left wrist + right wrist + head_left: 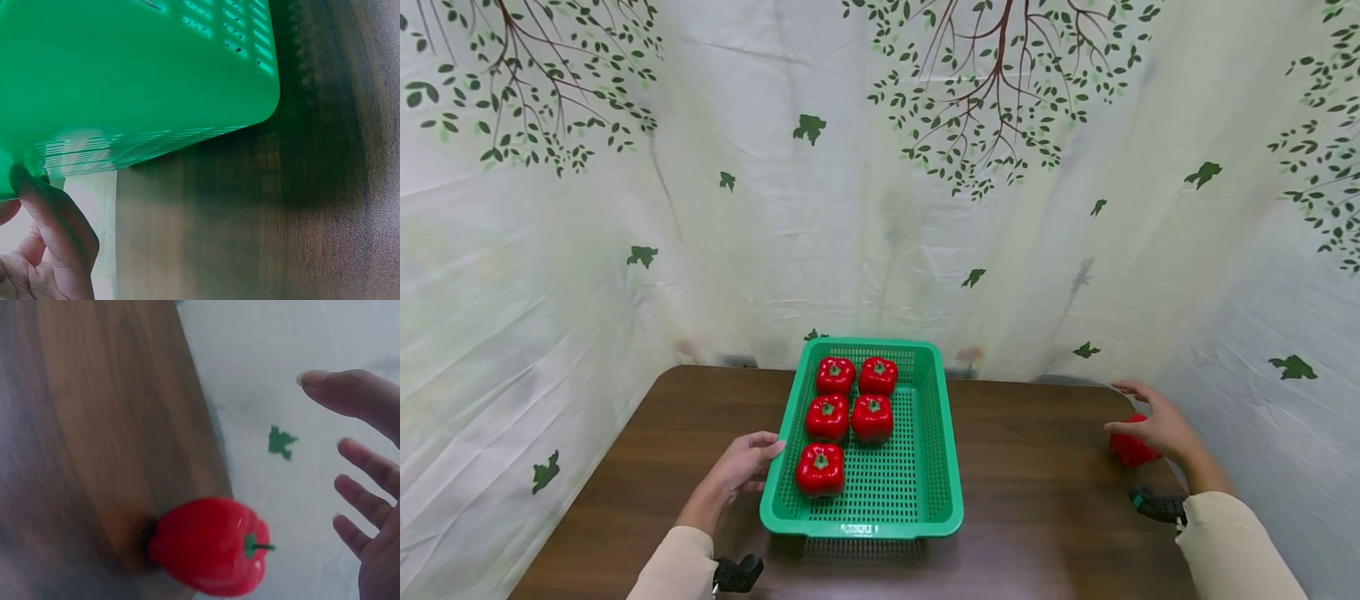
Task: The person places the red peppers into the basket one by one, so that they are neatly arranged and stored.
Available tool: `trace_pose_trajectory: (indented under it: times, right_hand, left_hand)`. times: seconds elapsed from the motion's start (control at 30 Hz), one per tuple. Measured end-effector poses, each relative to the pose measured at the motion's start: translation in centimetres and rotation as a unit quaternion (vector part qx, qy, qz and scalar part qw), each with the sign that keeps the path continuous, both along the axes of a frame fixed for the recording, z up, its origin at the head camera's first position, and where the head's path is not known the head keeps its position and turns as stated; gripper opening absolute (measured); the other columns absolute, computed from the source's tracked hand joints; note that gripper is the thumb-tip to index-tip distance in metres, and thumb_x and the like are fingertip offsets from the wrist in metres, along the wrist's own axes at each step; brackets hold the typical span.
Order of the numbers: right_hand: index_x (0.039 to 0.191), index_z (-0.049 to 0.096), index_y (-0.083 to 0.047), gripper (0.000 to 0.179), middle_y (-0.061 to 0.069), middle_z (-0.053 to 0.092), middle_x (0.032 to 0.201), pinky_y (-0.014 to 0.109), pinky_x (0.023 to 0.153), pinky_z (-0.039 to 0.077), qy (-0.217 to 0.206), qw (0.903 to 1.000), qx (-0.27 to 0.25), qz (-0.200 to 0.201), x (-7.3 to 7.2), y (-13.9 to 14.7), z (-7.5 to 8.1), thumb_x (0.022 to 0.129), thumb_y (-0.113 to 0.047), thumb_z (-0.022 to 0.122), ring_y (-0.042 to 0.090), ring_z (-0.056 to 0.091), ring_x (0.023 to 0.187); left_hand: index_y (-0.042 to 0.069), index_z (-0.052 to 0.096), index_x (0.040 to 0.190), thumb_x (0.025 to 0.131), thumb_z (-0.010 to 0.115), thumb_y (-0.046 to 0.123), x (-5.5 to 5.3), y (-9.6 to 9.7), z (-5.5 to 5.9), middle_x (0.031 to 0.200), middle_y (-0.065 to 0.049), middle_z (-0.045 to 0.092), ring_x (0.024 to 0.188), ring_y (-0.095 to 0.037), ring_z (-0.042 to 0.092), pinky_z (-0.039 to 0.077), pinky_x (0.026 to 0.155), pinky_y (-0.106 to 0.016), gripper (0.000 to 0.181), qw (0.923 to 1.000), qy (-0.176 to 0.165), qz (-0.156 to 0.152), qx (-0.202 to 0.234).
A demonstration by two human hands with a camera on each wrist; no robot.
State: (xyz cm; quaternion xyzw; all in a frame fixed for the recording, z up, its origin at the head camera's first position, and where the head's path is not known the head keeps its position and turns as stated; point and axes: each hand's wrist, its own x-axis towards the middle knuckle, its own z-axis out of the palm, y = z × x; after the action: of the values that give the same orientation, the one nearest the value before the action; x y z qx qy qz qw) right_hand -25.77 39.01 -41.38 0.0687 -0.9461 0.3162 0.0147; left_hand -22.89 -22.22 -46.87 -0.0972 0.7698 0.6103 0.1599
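Note:
A green plastic basket [895, 487] with a slotted bottom is at the middle of the table. Several red bell peppers [827, 417] sit in its left and far parts, stems up. My left hand [745, 467] pinches the basket's left rim; in the left wrist view its fingers [59, 228] are bent at the green edge. Over at the table's right end, my right hand [1161, 425] hovers by another red bell pepper [1129, 450], partly covered by it in the head view. The right wrist view shows this pepper [206, 544] lying on its side, apart from the spread fingers [369, 503].
The brown wooden table [1037, 467] has rounded far corners. A pale cloth [880, 250] printed with leaves and branches hangs close behind it and on both sides. Black wrist devices [737, 573] are strapped below both hands.

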Motion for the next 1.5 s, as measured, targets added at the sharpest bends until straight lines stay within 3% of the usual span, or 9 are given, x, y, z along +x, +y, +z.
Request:
trace_pose_trajectory:
  times: [0.27,0.67,0.9,1.0,1.23,1.5]
  right_hand:
    - [0.14,0.029,0.01,0.082,0.041,0.029,0.137,0.073,0.091,0.031,-0.037,0.999,0.001,-0.027,0.5,1.3,-0.8,0.081,-0.022,0.077,0.06,0.026,0.122]
    - [0.142,0.022,0.014,0.087,0.044,0.022,0.138,0.072,0.092,0.031,-0.044,0.9959,-0.019,-0.076,0.8,3.5,-2.9,0.083,-0.022,0.075,0.06,0.023,0.123]
    - [0.14,0.021,0.016,0.094,0.044,0.019,0.137,0.071,0.093,0.033,-0.054,0.9934,-0.005,-0.101,0.5,4.1,-4.0,0.077,-0.022,0.08,0.061,0.019,0.123]
    - [0.14,0.015,0.017,0.099,0.044,0.017,0.138,0.07,0.094,0.033,-0.066,0.9905,-0.023,-0.118,0.5,4.2,-4.3,0.077,-0.02,0.08,0.061,0.018,0.124]
    - [0.138,0.011,0.021,0.099,0.044,0.022,0.133,0.068,0.093,0.036,-0.08,0.9852,-0.022,-0.15,0.4,4.1,-5.6,0.078,-0.021,0.078,0.06,0.025,0.118]
    - [0.137,0.011,0.023,0.092,0.044,0.023,0.132,0.067,0.094,0.036,-0.087,0.9809,-0.027,-0.171,0.3,3.5,-5.8,0.082,-0.018,0.073,0.06,0.026,0.118]
  left_hand:
    - [-0.004,0.048,0.125,0.099,0.055,0.028,0.0,-0.2,0.1,0.096,-0.008,0.067,0.079,-0.021,0.066,0.056,0.068,-0.035,0.042,1.0,0.002,0.0,-0.002]
    - [-0.004,0.049,0.125,0.098,0.056,0.028,-0.1,-0.1,0.4,0.094,-0.007,0.067,0.078,-0.021,0.067,0.056,0.067,-0.034,0.043,1.0,0.003,-0.002,0.003]
    - [-0.004,0.048,0.126,0.099,0.055,0.028,0.1,-0.2,0.2,0.098,-0.008,0.066,0.081,-0.021,0.067,0.056,0.07,-0.036,0.043,1.0,0.0,0.001,-0.001]
    - [-0.004,0.048,0.127,0.099,0.055,0.029,0.1,-0.1,0.2,0.098,-0.008,0.066,0.081,-0.021,0.067,0.056,0.07,-0.036,0.044,1.0,0.0,0.001,0.0]
    - [-0.004,0.048,0.127,0.098,0.055,0.029,0.0,0.1,0.2,0.097,-0.007,0.067,0.081,-0.021,0.066,0.056,0.069,-0.036,0.044,1.0,-0.001,0.001,-0.003]
    - [-0.004,0.048,0.127,0.098,0.056,0.029,0.1,0.0,0.3,0.097,-0.007,0.067,0.081,-0.021,0.066,0.056,0.069,-0.036,0.044,1.0,-0.003,0.003,-0.004]
